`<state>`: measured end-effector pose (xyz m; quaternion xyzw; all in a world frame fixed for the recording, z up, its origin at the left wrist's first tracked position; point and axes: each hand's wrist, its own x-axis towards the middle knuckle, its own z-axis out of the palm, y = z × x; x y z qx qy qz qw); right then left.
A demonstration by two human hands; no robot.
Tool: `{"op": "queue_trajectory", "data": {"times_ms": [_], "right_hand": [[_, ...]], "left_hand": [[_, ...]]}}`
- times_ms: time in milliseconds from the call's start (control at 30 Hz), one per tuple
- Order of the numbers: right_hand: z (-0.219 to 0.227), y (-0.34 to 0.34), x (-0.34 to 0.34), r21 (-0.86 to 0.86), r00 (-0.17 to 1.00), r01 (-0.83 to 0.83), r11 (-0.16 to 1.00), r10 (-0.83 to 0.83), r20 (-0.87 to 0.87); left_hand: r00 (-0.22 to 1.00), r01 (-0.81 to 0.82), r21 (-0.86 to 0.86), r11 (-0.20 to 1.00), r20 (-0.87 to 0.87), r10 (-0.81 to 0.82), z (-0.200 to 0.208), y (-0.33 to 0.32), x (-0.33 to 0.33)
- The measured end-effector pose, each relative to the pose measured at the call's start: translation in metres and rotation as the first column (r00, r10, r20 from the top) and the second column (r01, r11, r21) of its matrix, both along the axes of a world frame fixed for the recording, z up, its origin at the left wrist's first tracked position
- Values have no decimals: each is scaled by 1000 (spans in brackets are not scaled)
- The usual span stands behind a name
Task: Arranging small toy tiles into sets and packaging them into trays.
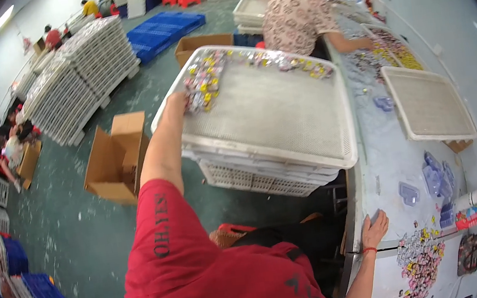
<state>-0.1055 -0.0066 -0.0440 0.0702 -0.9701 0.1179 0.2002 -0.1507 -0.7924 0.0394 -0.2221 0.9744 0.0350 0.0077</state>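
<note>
My left arm stretches out in a red sleeve to a white mesh tray (269, 109) on top of a stack of trays. My left hand (177, 102) is at the tray's left side, against a heap of small shiny silver, pink and yellow pieces (204, 81). Its fingers are hidden, so whether it grips anything does not show. More such pieces lie along the tray's far side. My right hand (374, 229), with a red cord at the wrist, lies on the table's near edge with fingers apart and nothing held.
Loose shiny pieces (422, 263) and clear plastic packs (409, 193) lie on the long table (377, 162). Another mesh tray (429, 102) rests farther along it. A co-worker (299, 16) sits beyond my tray stack. An open carton (114, 158) and a blue pallet (164, 30) are on the floor.
</note>
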Motion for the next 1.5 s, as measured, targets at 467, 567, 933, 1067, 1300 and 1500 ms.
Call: {"op": "queue_trajectory", "data": {"times_ms": [467,567,933,1067,1300,1500], "right_hand": [[9,-15,7,-109,1000,22,994,-23,-8],[12,-17,11,-142,1000,18,990,-17,10],[60,-31,40,-219,1000,2,976,-7,-18],[63,-30,89,-246,981,126,961,-83,176],[61,-39,109,-202,973,211,956,-187,134],[61,-36,115,-262,959,273,926,-242,147]], "left_hand": [[382,-734,530,424,-195,904,55,75,-15],[506,-569,384,727,-534,678,84,137,-42],[327,721,-80,688,-836,-441,68,482,-179],[407,872,-20,489,-526,-747,33,584,-201],[314,947,190,259,-371,-874,-2,727,-188],[247,961,192,198,-280,-928,-28,792,-149]]}}
